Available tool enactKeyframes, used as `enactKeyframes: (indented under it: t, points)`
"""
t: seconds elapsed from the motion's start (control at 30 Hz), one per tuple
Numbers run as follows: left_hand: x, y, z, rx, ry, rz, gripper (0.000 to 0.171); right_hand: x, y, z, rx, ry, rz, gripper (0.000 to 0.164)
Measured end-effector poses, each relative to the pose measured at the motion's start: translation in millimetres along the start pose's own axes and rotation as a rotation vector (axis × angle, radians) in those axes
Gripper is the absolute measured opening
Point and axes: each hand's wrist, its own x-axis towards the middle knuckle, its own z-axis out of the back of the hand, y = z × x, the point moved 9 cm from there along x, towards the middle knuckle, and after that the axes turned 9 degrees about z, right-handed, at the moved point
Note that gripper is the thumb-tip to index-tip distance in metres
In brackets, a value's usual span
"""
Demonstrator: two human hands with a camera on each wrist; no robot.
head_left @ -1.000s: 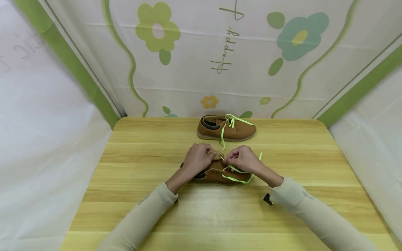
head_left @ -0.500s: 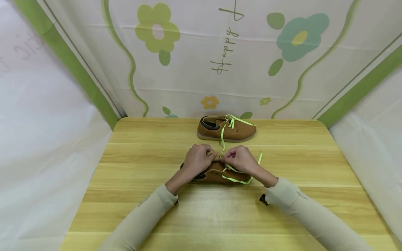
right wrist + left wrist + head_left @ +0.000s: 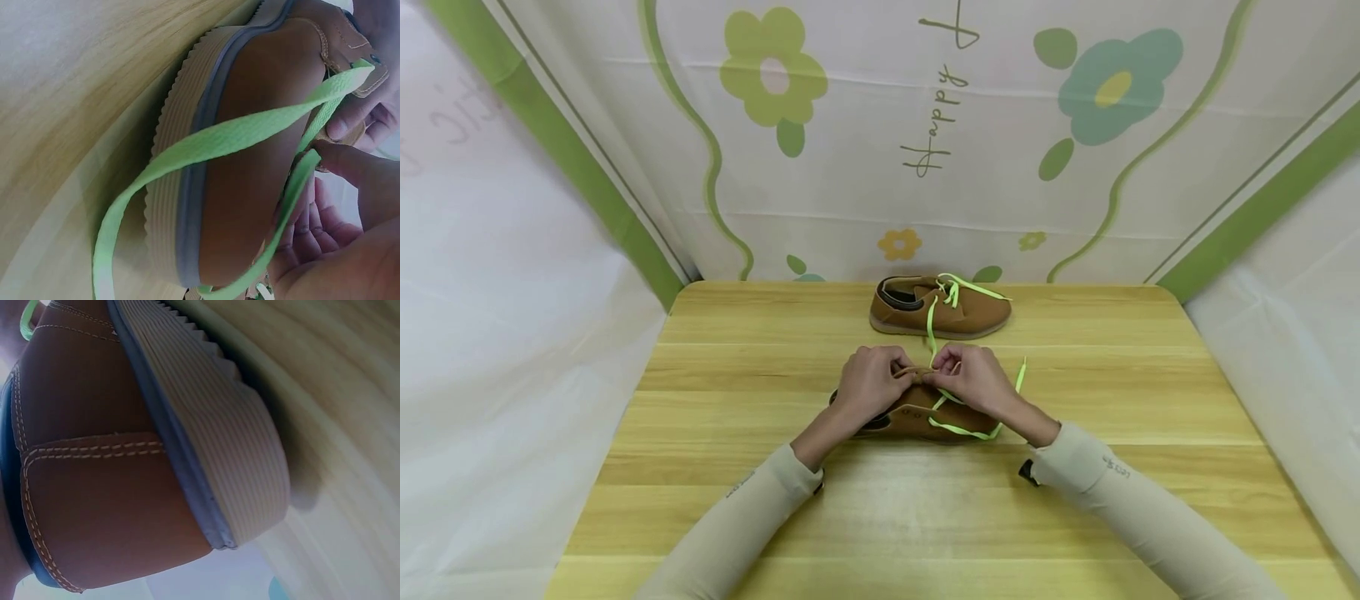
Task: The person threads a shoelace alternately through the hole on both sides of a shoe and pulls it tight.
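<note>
Keep the near shoe (image 3: 910,427) upright at mid-table, directly ahead of you. Your left hand (image 3: 867,379), thumb and fingers closed, grips its far eyelet flap (image 3: 918,372); your right hand (image 3: 973,379), thumb and forefinger together, appears to pinch the green lace (image 3: 231,139) against that flap. The step in hand is probably threading an eyelet; the next move likely calls for drawing the lace through while steadying the flap. Toe points to 3 o'clock, heel to 9; the long axis follows that line.
</note>
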Motion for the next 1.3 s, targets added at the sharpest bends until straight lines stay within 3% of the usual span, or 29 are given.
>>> enactKeyframes:
  t: [0.2, 0.37, 0.73, 1.07, 1.3]
  points:
    - [-3.3, -3.8, 2.2, 0.006, -0.028, -0.072, 0.013, 3, 9, -4, 0.029, 0.038, 0.119, 0.007]
    - [-6.6, -8.0, 5.0, 0.014, -0.084, -0.141, 0.018, 3, 16, -5, 0.029, 0.049, 0.213, 0.009]
    - [-12.5, -14.4, 7.5, 0.000, -0.130, -0.218, 0.022, 4, 3, -6, 0.190, 0.074, 0.098, 0.008]
    - [-13.0, -13.0, 5.8, 0.017, -0.129, -0.209, 0.022, 1, -1, -3, 0.246, -0.030, 0.129, 0.008]
    - [-12.6, -12.4, 5.8, 0.020, -0.127, -0.207, 0.022, 1, -8, -2, 0.398, -0.006, 0.079, 0.004]
